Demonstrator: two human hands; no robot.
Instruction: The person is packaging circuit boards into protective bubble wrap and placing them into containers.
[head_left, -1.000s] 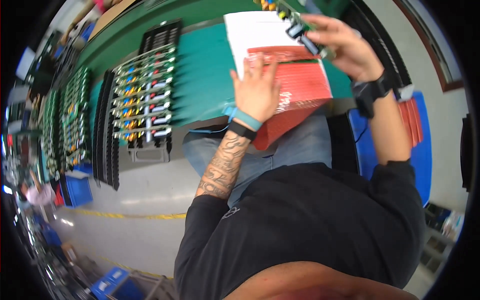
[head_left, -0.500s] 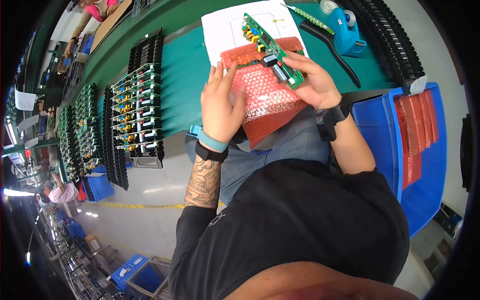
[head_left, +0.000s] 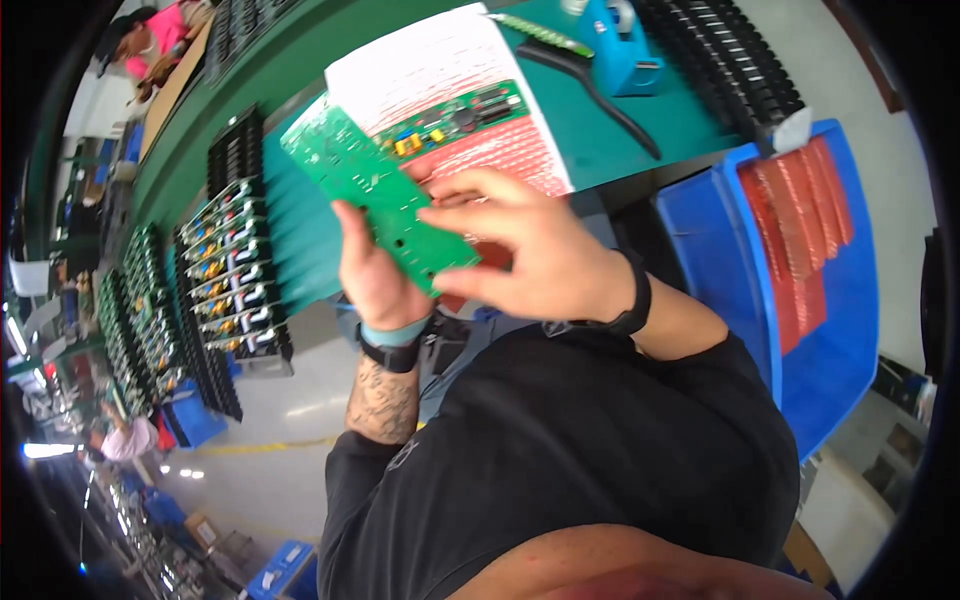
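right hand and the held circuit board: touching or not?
Touching. The head view shows the right hand with a fingertip and thumb lapping over the underside face of the held circuit board, no gap visible.

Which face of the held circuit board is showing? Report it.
Flat side showing: the green board bears small marks and dark holes, no tall components.

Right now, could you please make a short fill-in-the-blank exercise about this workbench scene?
1. The circuit board between the left hand and right hand is coloured ____.
2. The tape dispenser is ____.
3. The plastic bin of red bubble-wrap packages stands on the person's ____ side.

Missing words: green; blue; right.
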